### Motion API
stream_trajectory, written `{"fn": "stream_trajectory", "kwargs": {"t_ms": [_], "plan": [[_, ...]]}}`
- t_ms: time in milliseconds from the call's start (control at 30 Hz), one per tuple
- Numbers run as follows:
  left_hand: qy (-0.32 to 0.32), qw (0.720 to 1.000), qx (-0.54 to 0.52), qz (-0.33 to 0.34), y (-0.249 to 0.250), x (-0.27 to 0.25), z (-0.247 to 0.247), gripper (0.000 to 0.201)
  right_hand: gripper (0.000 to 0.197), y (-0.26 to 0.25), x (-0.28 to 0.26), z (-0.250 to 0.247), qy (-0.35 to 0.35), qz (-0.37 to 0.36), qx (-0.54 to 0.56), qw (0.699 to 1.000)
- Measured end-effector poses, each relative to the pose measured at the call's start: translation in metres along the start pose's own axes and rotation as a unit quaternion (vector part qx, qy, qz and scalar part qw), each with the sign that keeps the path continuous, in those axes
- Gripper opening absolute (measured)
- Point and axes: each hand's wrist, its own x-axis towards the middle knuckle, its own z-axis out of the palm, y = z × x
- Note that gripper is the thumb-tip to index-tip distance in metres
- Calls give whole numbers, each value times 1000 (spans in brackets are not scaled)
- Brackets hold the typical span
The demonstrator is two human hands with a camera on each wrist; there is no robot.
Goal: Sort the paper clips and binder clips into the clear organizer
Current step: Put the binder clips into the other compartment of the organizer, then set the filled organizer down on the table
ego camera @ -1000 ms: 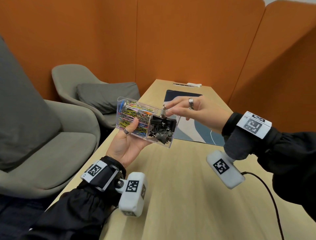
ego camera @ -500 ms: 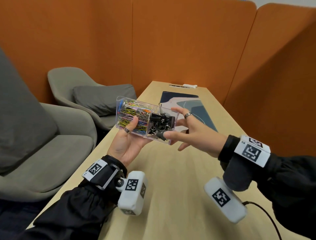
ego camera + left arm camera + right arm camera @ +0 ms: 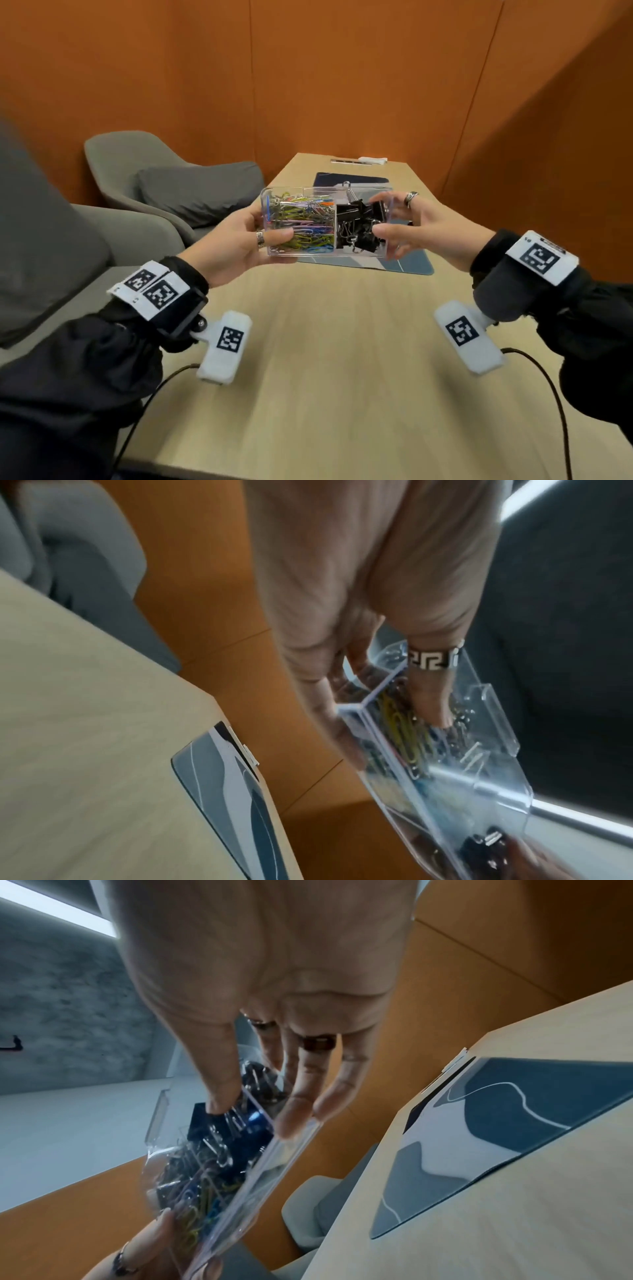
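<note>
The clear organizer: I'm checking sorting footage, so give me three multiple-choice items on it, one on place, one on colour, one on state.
1. Where is the clear organizer?
A. Flat on the table
B. Held up above the table
C. On the grey chair

2. What colour are the binder clips?
A. Black
B. Red
C. White

3. How does the left hand stand?
A. Resting empty on the table
B. Gripping the organizer's end
C. Holding a cable

Answers:
1 B, both hands hold it clear of the table.
2 A, the right compartment's clips are black.
3 B, its thumb lies across the front wall, by the paper clips.
</note>
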Motion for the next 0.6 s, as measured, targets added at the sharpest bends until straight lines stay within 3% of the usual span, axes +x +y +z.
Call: {"fn": "stream_trajectory", "kwargs": {"t_ms": [133, 367, 600], "plan": [[-5, 998, 65, -11, 0, 4, 8, 44, 61, 10, -5, -10, -10, 18, -7, 1000], [-5, 996, 80, -38, -13, 10, 31, 51, 43, 29, -14, -20, 17, 48, -43, 998], [10, 994, 95, -59, -19, 7, 61, 51, 47, 34, -30, -23, 52, 84, -136, 986]]}}
